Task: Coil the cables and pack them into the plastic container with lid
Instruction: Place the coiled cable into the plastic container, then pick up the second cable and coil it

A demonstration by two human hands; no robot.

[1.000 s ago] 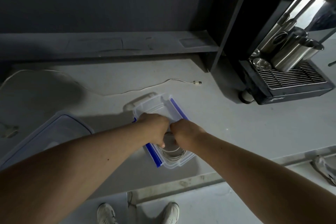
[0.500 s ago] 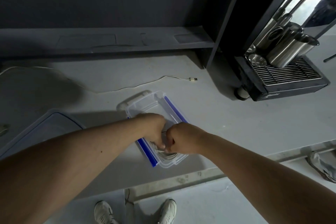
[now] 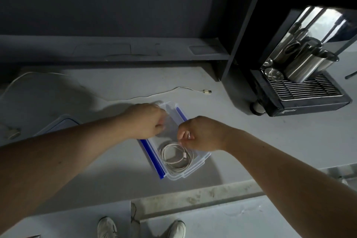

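Note:
A clear plastic container [image 3: 201,162] with blue side clips stands on the grey counter. In its near half lies a coiled white cable [image 3: 176,155]. My right hand [image 3: 202,134] hovers over the container's right rim and pinches the coil's plug end between its fingertips. Over the far left corner of the container is my left hand [image 3: 146,120], fingers curled, with nothing visible in them. A second white cable [image 3: 154,95] lies uncoiled across the counter behind the container, its USB plug [image 3: 207,92] to the right. The container's lid [image 3: 58,123] lies at the left, mostly under my left forearm.
A black coffee machine [image 3: 301,100] with steel jugs on its drip grate stands at the right. Along the back runs a dark low shelf [image 3: 116,50]. A pale plug [image 3: 12,133] lies at the far left. The counter's front edge is near my shoes.
Both hands have risen and parted, uncovering the coiled cable in the container. The left hand moved to the far corner; the right moved right, still pinching the cable's end.

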